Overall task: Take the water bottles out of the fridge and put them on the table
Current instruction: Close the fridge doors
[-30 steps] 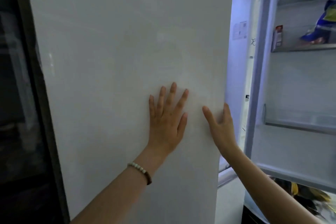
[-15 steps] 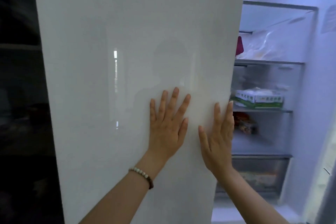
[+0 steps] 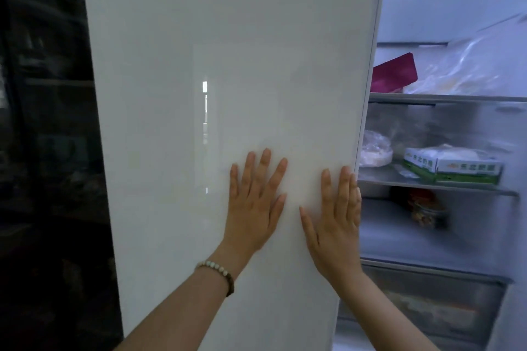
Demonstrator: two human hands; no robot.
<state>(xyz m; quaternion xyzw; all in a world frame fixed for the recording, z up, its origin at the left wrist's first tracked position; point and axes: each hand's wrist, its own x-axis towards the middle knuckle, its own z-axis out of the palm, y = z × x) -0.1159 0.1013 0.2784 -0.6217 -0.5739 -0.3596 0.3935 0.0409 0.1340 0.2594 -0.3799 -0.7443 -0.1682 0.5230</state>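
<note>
The fingers (image 3: 266,162) of the left hand (image 3: 253,208) are spread and laid flat on the white fridge door (image 3: 228,65). Those of the right hand (image 3: 333,222) are held close together, flat by the door's edge, and nothing is held. No water bottles can be seen; only a green and white box (image 3: 453,168), a clear plastic bag (image 3: 470,71) and a jar (image 3: 426,208) are seen on the shelves. The door is probably best moved slowly, with the palms kept flat, so that the hidden side can be looked at.
</note>
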